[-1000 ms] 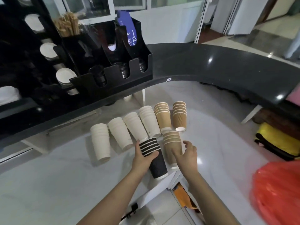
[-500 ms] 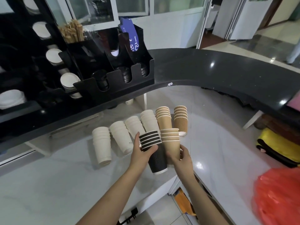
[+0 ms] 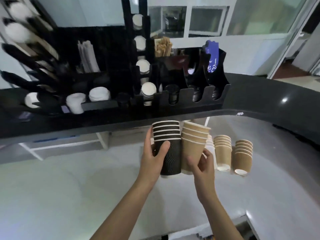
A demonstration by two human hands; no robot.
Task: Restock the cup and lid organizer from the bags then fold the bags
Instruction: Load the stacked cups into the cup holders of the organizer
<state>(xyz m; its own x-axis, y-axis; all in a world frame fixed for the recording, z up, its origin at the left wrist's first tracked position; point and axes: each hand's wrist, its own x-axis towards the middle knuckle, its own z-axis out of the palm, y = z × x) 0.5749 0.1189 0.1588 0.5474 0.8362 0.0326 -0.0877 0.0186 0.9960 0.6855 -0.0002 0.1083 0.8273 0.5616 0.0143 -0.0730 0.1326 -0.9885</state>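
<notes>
My left hand (image 3: pixel 153 157) grips a stack of black ripple cups (image 3: pixel 167 146), rims up, lifted off the white counter. Beside it my right hand (image 3: pixel 202 163) holds a stack of brown paper cups (image 3: pixel 193 144), also raised. The two stacks touch side by side just below the edge of the black upper counter. The black cup and lid organizer (image 3: pixel 173 80) stands on that counter straight above, with white cups in its vertical slots and dark lids in its front slots.
Two more brown cup stacks (image 3: pixel 222 151) (image 3: pixel 242 155) stand upside down on the white counter (image 3: pixel 69 187) to the right, with white cups partly hidden behind my right hand. Left organizer racks hold white lids (image 3: pixel 99 94), wrapped straws and stirrers.
Both hands have lifted their cup stacks off the white counter up toward the black counter edge. The camera has tilted up and left, bringing the organizer into fuller view.
</notes>
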